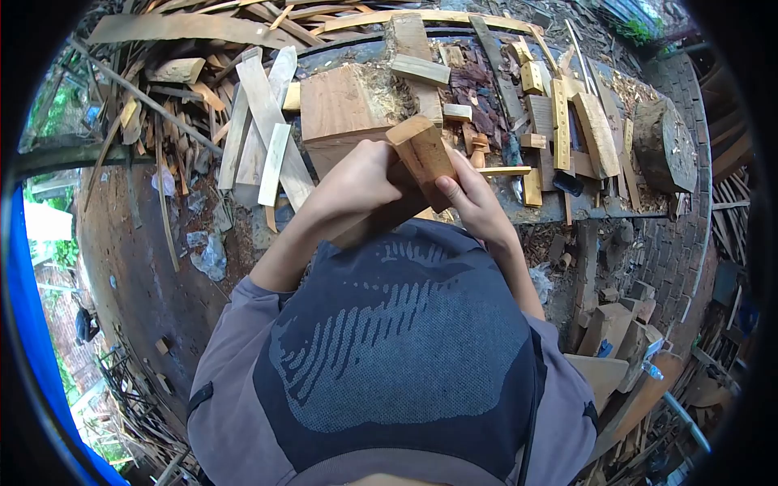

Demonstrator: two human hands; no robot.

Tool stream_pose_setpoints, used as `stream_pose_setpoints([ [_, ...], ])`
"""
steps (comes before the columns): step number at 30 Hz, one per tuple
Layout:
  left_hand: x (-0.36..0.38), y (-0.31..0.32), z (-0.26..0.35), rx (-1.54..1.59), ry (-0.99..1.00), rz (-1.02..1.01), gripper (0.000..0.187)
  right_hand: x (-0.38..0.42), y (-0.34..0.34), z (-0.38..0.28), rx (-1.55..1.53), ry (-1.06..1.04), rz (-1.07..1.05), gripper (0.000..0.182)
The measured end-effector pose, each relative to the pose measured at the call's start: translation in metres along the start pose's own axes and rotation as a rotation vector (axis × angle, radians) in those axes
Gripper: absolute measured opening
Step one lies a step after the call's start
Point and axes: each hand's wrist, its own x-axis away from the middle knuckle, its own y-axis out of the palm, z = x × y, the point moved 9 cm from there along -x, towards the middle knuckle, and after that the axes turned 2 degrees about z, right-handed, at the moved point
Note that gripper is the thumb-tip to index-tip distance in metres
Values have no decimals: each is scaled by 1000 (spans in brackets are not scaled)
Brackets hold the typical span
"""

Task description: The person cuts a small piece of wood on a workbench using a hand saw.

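Observation:
In the head view, a thick wooden block is held tilted up in front of my chest, its pale end facing up. My right hand grips its right side, with the thumb lying on the face and the fingers behind. My left hand is closed at the block's left side; its fingertips are hidden. Under my hands a darker length of wood partly shows. Just beyond my hands stands a large squared timber. A small turned wooden piece sits to the right of my right hand.
On the workbench lie a grey wood offcut, a yellow strip with holes, a black object and wood chips. Pale planks lean at the left. A log stands at the right end. Scrap wood piles up lower right.

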Motion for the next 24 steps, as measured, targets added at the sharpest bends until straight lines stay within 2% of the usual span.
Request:
stream_pose_setpoints([
  [2,-4,9,-14,-56,-68,-67,47,5,5,28,-112,144,-52,57],
  [5,-2,20,-22,-151,-142,-87,45,16,9,47,-197,170,-80,56],
  [9,11,30,-15,-198,-261,-116,37,34,4,40,-142,106,-108,55],
  [12,5,40,-26,-235,-188,-115,37,42,6,59,-170,186,-84,55],
  [15,1,42,-31,-241,-219,-181,44,43,8,74,-189,251,-56,55],
  [18,-1,36,-24,-151,-73,-157,60,33,11,64,-156,233,-49,55],
  [22,-5,32,-46,79,-222,-93,79,21,18,68,-207,290,-56,55],
  [24,-7,30,-59,131,-201,-51,81,8,21,57,-240,292,-92,55],
])
